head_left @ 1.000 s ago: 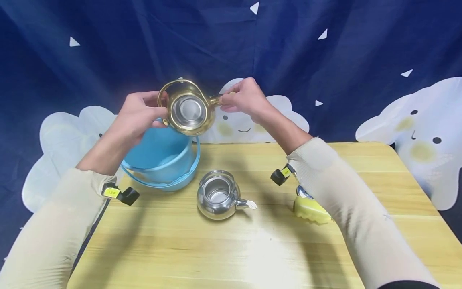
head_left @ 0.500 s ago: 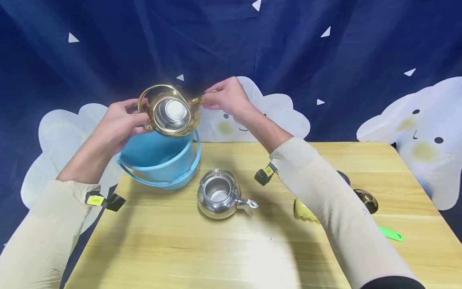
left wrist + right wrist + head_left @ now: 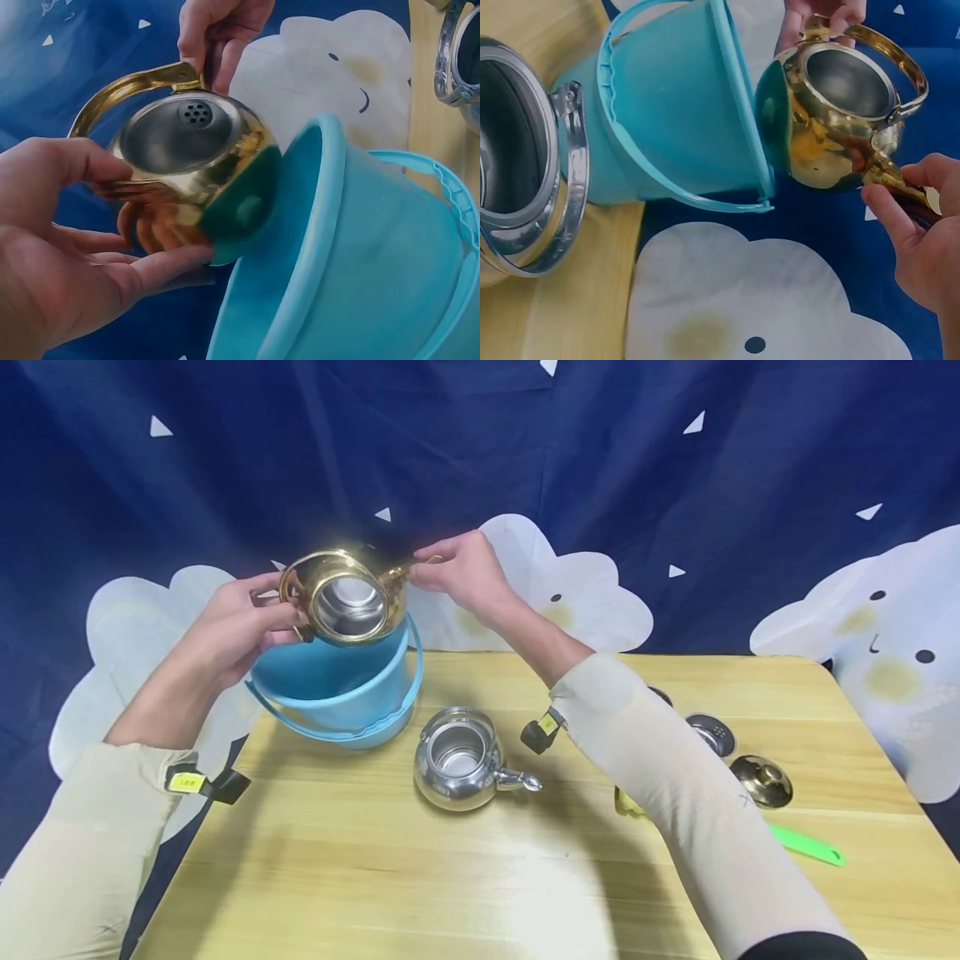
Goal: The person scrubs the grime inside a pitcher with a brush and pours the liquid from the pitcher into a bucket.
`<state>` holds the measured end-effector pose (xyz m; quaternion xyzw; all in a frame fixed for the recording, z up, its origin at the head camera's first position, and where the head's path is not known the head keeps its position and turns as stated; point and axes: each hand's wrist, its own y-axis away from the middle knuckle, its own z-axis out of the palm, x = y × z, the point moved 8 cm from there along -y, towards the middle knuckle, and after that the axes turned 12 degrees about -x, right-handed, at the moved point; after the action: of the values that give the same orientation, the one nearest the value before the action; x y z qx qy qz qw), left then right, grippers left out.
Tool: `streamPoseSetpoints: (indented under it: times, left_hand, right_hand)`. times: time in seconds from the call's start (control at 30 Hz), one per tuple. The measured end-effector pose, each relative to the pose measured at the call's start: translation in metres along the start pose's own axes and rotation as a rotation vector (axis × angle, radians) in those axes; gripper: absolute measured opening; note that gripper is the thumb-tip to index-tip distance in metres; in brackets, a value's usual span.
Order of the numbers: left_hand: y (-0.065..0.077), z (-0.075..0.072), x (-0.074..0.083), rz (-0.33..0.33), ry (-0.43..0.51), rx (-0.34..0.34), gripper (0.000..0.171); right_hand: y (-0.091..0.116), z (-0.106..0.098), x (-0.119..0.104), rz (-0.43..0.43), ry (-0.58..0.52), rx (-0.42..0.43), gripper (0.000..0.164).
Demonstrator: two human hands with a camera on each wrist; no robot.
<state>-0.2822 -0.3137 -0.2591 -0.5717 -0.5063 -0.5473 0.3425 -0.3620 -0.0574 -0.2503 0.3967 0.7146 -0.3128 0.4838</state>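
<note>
A gold teapot [image 3: 393,610] with a silvery inside is held lidless above the blue bucket [image 3: 345,714], its opening tipped toward me. My left hand [image 3: 243,618] grips its body on the side opposite the spout; in the left wrist view, the thumb lies near the rim and the fingers reach below. Between thumb and fingers, my right hand [image 3: 465,572] pinches the spout [image 3: 885,174]. Inside the teapot, the left wrist view shows a round patch of small holes [image 3: 196,113]. A silver teapot [image 3: 450,789], also lidless, stands on the table with its spout pointing right.
Right of the silver teapot, partly behind my right sleeve, lie a dark gold lid [image 3: 761,781], a perforated metal strainer [image 3: 711,735], a green handle [image 3: 810,845] and a yellow piece [image 3: 627,803]. The bucket stands at the back left of the wooden table [image 3: 360,877].
Both hands have moved left with the gold teapot, and its opening has tipped further down. The right sleeve's shift left uncovers the lid, strainer and green handle.
</note>
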Motion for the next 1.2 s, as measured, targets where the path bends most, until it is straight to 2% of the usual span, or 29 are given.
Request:
streamPoseSetpoints:
  times: [0.2, 0.4, 0.6, 0.8, 0.93, 1.07, 1.2]
  left_hand:
    - [0.002, 0.004, -0.008, -0.021, -0.109, -0.014, 0.084]
    - [0.006, 0.003, -0.014, -0.051, -0.266, 0.043, 0.085]
    - [0.009, 0.002, -0.019, -0.044, -0.343, 0.092, 0.087]
    - [0.012, -0.002, -0.022, -0.011, -0.317, 0.123, 0.088]
    - [0.014, -0.006, -0.026, 0.026, -0.236, 0.14, 0.087]
    - [0.016, -0.009, -0.03, 0.043, -0.195, 0.165, 0.086]
    - [0.018, -0.011, -0.032, 0.05, -0.21, 0.181, 0.084]
  right_hand:
    - [0.003, 0.003, -0.003, -0.043, 0.139, 0.016, 0.03]
    - [0.003, 0.013, -0.002, -0.062, 0.152, 0.004, 0.029]
    - [0.003, 0.021, 0.0, -0.103, 0.189, -0.014, 0.03]
    - [0.003, 0.025, -0.002, -0.138, 0.252, -0.059, 0.034]
    - [0.003, 0.027, -0.003, -0.139, 0.271, -0.107, 0.038]
    - [0.002, 0.029, -0.004, -0.134, 0.281, -0.147, 0.04]
    - [0.001, 0.031, -0.004, -0.123, 0.299, -0.193, 0.043]
